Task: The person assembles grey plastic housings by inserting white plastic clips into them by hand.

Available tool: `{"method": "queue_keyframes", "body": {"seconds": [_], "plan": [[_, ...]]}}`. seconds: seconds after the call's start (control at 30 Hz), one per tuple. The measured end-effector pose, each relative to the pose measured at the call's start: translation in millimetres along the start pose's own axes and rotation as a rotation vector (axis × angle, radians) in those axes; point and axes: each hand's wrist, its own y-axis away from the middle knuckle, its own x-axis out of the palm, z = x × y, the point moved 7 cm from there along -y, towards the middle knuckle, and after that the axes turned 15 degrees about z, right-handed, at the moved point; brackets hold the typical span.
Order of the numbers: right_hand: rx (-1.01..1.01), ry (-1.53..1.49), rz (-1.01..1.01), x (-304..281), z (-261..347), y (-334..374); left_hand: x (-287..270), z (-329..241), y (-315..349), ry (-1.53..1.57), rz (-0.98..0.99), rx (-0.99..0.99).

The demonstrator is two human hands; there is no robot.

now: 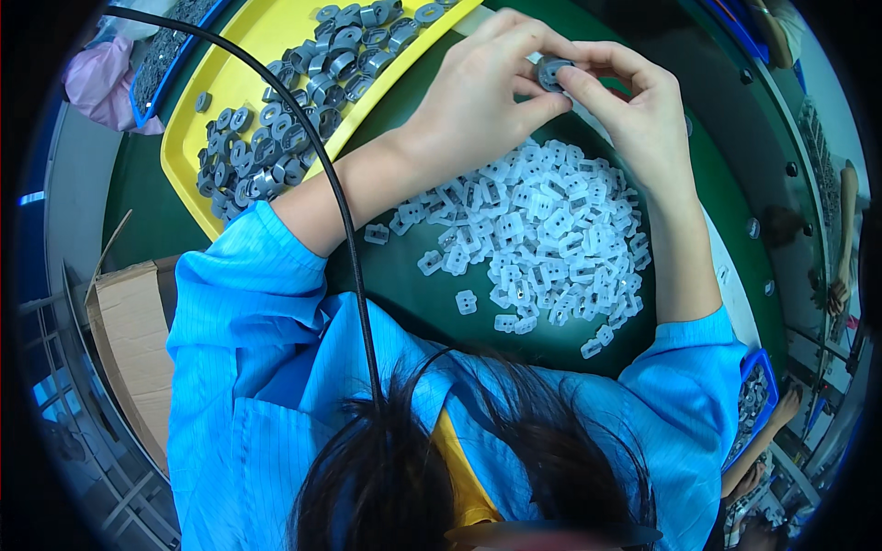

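High in the view, above the table, my two hands meet around a small grey round part [552, 73] with a hole in it. My right hand [634, 115] pinches it between thumb and fingers. Curled against its other side is my left hand [491, 87], closed, with its index finger and thumb at the part. A whitish bit shows between the left fingers, too small to name. Below the hands lies a loose heap of small translucent white plastic pieces [551, 230]. A yellow tray [179, 151] to the left holds many grey ring-shaped parts [322, 83].
The table has a green surface [354, 275]. A black cable [344, 197] crosses over my left forearm. At the left stand a cardboard box [133, 340] and a blue-rimmed bin [147, 115]. Another blue bin [767, 381] is at the right, near another person's arm [767, 436].
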Motion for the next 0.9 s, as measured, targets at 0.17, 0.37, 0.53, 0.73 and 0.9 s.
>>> {"method": "queue_keyframes", "body": {"seconds": [0.17, 0.37, 0.53, 0.73, 0.9], "plan": [[0.080, -0.167, 0.065, 4, -16, 0, -8, -20, 2, -0.169, -0.045, 0.140], [0.116, -0.216, 0.154, 7, -5, 0, -16, -34, -1, -0.342, 0.119, 0.395], [-0.016, 0.028, -0.032, 2, 18, 2, -15, -34, -1, -0.447, 0.051, 0.324], [0.080, -0.787, 0.398, 24, -14, 1, 1, -35, 10, -0.334, -0.075, 0.332], [0.277, -0.388, -0.044, -48, -77, 4, -22, -16, -7, -0.566, 0.055, 0.189]]}}
